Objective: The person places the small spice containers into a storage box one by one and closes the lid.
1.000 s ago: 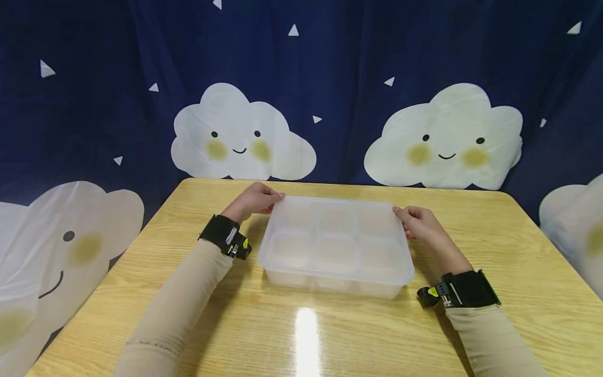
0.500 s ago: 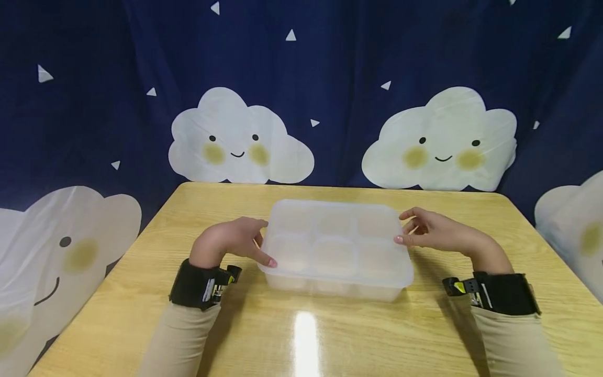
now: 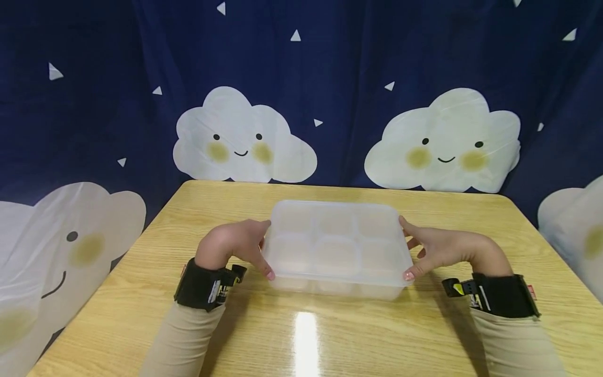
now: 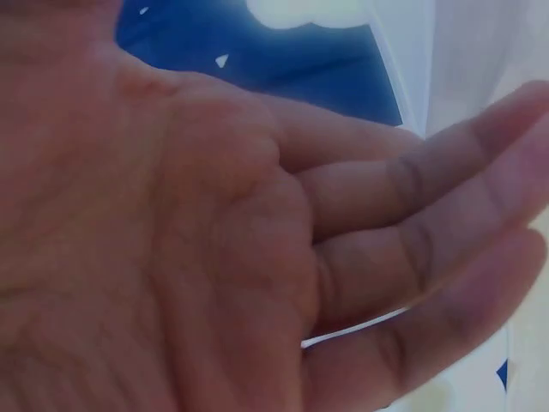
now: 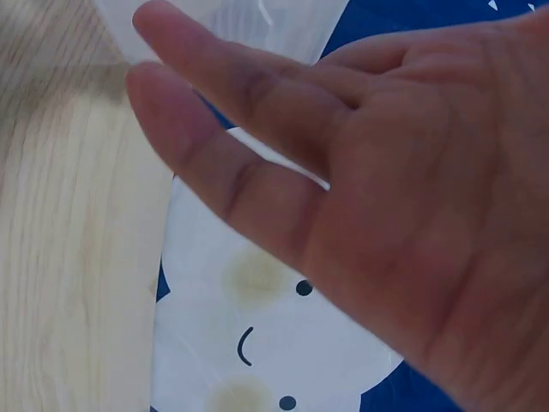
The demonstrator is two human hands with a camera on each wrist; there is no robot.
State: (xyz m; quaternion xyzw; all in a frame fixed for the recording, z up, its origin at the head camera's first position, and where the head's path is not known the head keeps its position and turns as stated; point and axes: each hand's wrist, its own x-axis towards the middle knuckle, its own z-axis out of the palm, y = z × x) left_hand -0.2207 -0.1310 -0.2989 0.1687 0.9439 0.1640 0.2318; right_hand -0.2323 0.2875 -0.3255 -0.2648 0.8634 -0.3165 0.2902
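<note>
A frosted, translucent plastic storage box point(image 3: 335, 238) lies on the wooden table, its lid on and several compartments showing through. My left hand point(image 3: 235, 243) is at its left end, the thumb by the near left corner and the index finger farther back along the side. At the opposite end, my right hand point(image 3: 445, 248) spreads its thumb by the near right corner and its fingers along the side. The left wrist view shows long, nearly straight fingers point(image 4: 369, 266) reaching to the box wall. Similarly extended fingers point(image 5: 257, 103) overlap the box in the right wrist view.
Pale wood grain covers the tabletop point(image 3: 254, 335), with a bright light reflection in front of the box. Behind the far edge hangs a dark blue curtain point(image 3: 339, 63) printed with smiling clouds. Each wrist wears a black strap point(image 3: 200, 285) with a small camera.
Both hands have let go of the far corners and come toward me along the box's sides. Since half a second ago, the right thumb has slid to the near corner. The box has stayed nearly in place.
</note>
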